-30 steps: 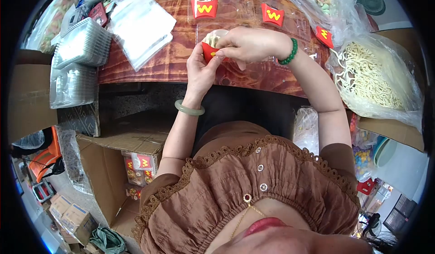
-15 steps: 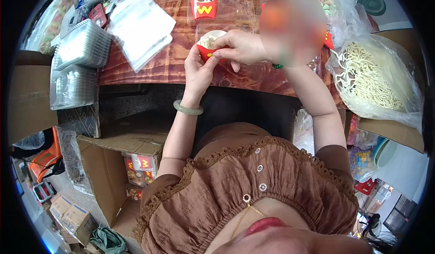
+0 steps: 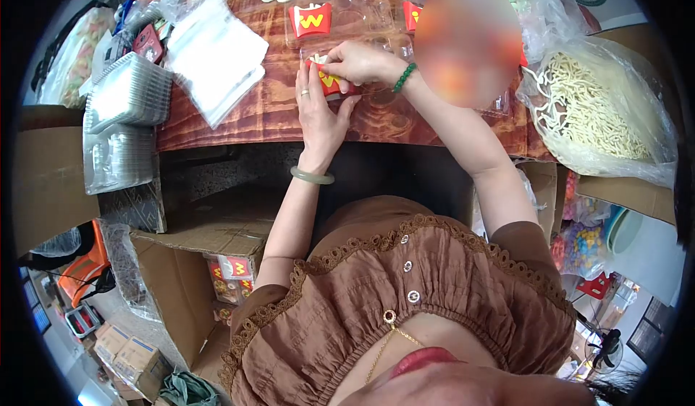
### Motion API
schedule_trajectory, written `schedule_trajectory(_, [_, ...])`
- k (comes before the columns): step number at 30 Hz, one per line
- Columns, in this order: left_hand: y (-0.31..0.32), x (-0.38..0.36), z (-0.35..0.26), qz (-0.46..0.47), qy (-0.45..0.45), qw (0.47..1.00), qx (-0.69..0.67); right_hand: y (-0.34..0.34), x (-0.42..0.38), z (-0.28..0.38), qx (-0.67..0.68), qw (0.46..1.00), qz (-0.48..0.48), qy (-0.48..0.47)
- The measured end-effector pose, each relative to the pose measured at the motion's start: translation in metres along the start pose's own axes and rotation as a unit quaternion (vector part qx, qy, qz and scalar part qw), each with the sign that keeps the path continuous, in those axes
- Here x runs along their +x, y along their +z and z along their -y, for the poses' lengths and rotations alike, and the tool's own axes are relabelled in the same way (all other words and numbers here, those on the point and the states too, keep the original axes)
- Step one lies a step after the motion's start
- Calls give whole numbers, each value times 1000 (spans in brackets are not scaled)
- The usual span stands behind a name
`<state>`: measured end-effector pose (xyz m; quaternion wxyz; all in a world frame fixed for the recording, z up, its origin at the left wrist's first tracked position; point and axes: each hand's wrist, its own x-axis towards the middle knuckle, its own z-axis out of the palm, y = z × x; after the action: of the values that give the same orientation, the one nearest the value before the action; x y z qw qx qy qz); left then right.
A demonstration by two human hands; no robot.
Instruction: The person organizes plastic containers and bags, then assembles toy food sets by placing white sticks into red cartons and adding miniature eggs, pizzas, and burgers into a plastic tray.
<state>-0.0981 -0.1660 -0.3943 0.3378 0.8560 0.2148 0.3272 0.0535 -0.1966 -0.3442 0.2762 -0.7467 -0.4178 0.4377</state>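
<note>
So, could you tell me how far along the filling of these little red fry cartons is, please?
One red carton is in hand: the left hand holds it while the right hand presses in pale sticks. Another carton lies flat in the clear tray, unfilled. The bag of sticks remains full.

One camera sits on the person's head. It looks steeply down, close above the wooden table (image 3: pixel 275 112). No second view exists.
</note>
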Motion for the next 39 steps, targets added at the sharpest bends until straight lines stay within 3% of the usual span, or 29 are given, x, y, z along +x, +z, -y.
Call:
schedule_trajectory(2, [6, -1, 0, -8, 21, 999, 35, 3, -11, 7, -11, 999, -49, -7])
schedule_trajectory(3, [7, -1, 0, -7, 25, 999, 37, 7, -18, 5, -11, 992, -107, -70])
schedule_trajectory(4, [9, -1, 0, -9, 41, 998, 37, 14, -9, -15, -113, 957, -211, -162])
schedule_trajectory(5, [8, -1, -5, -1, 26, 999, 41, 16, -16, -17, -172, 938, -260, -152])
schedule_trajectory(9, [8, -3, -5, 9, 30, 997, 76, -19, -71, -41, -64, 939, -273, -200])
schedule_trajectory(11, [4, -4, -9, 9, 24, 997, 75, -60, -117, -72, -178, 885, -331, -275])
schedule_trajectory(13, [4, -4, -7, 7, 22, 997, 74, -97, -161, -111, -230, 910, -304, -163])
schedule_trajectory(18, [10, -5, -5, 8, 8, 999, 41, -128, -197, -172, -239, 937, -248, -54])
schedule_trajectory(22, [7, -5, -9, 12, 17, 998, 57, -124, -197, -169, -243, 926, -271, -103])
schedule_trajectory(24, [7, -5, -5, 9, 13, 999, 48, -129, -212, -156, -182, 931, -304, -93])
schedule_trajectory(25, [8, -7, 5, 10, -15, 999, -46, -134, -224, -153, -148, 917, -353, -111])
schedule_trajectory(26, [-1, -3, 1, 3, -21, 999, -50, -141, -241, -146, -57, 925, -369, -65])
schedule_trajectory(29, [-23, 16, 7, -36, -32, 998, -38, -172, -280, -190, -129, 861, -492, 27])
schedule_trajectory(31, [-33, 35, 22, -74, -20, 997, -30, -189, -298, -250, -426, 744, -482, 179])
schedule_trajectory(33, [-48, 74, 1, -108, 40, 992, 49, -180, -288, -223, -319, 793, -506, 113])
schedule_trajectory(34, [-49, 90, 3, -115, 23, 992, 43, -172, -276, -196, -241, 826, -502, 91])
schedule_trajectory(36, [-51, 124, 13, -137, 19, 990, 30, -151, -248, -159, -167, 844, -509, -27])
schedule_trajectory(38, [-51, 158, 32, -162, 37, 986, -9, -133, -227, -151, -72, 873, -482, -19])
schedule_trajectory(39, [-54, 172, 53, -157, 56, 984, 69, -121, -219, -142, -50, 873, -481, -66])
